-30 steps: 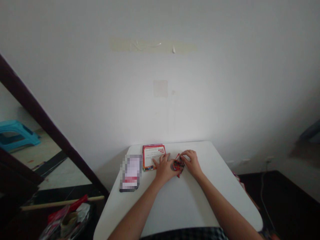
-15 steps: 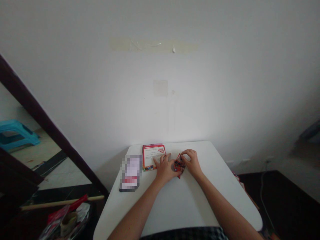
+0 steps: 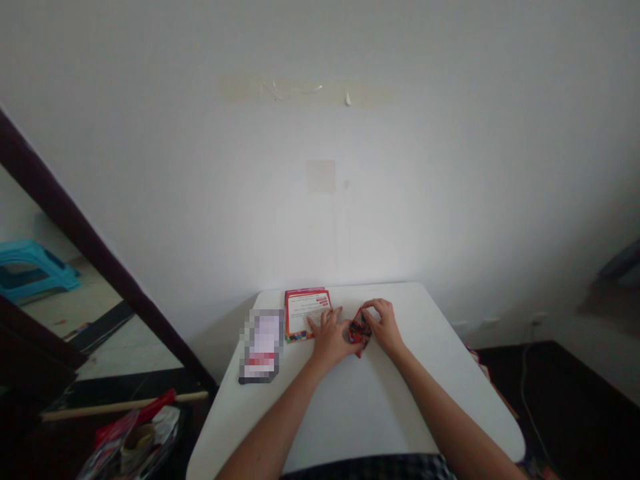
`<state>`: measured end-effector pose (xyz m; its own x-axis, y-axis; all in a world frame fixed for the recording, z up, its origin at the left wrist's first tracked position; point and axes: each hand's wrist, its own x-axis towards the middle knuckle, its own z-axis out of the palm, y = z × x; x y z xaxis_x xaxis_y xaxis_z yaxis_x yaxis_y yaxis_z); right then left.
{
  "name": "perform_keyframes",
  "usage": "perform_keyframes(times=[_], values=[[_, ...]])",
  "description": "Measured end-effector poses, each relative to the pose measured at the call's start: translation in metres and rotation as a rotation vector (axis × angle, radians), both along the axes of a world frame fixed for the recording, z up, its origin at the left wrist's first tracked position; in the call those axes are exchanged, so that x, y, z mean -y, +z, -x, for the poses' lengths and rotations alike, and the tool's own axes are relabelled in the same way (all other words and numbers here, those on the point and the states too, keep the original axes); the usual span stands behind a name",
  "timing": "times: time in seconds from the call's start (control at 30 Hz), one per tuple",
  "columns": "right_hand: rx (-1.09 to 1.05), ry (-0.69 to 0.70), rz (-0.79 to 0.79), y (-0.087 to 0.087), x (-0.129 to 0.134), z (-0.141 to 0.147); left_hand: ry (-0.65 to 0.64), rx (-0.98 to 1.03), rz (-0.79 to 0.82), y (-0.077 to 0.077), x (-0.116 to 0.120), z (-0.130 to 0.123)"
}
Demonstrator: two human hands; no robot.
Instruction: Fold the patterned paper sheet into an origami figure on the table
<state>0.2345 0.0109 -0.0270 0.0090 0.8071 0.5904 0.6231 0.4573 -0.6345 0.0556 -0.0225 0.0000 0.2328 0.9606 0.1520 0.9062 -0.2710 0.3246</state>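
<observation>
On the table, my left hand (image 3: 330, 339) lies with its fingers spread. Its fingertips rest at the edge of a printed card or booklet (image 3: 303, 313) with a white text panel, a red border and a colourful strip along the bottom. The thumb reaches against a small red-and-black patterned paper piece (image 3: 359, 331) with pointed ends. From the right, my right hand (image 3: 385, 323) pinches the upper right edge of that piece between thumb and forefinger. The hands partly cover the piece, and its exact shape is hard to make out.
A pixelated phone (image 3: 263, 347) lies on the left of the white table (image 3: 350, 427), which stands against a wall. Lower left, a bin (image 3: 145, 433) holds wrappers and a cardboard roll. A dark-framed mirror (image 3: 100, 220) leans left, showing a blue stool (image 3: 35, 267).
My right fingers and the upper part of the patterned piece have shifted very slightly to the right. My left hand, the card and the phone stay in place.
</observation>
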Motion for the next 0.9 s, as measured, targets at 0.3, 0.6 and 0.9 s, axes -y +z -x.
perform_keyframes(times=[0.3,0.6,0.9], values=[[0.004,0.007,-0.001,-0.0046,-0.0047,-0.0013,-0.005,0.006,0.002,-0.0022,-0.0014,0.0005],[-0.005,0.025,-0.011,-0.0027,-0.0040,-0.0001,-0.014,0.024,-0.002,-0.0046,-0.0021,0.0018],[-0.042,-0.012,-0.030,-0.0033,-0.0056,-0.0004,-0.003,0.043,0.000,-0.0033,-0.0014,0.0006]])
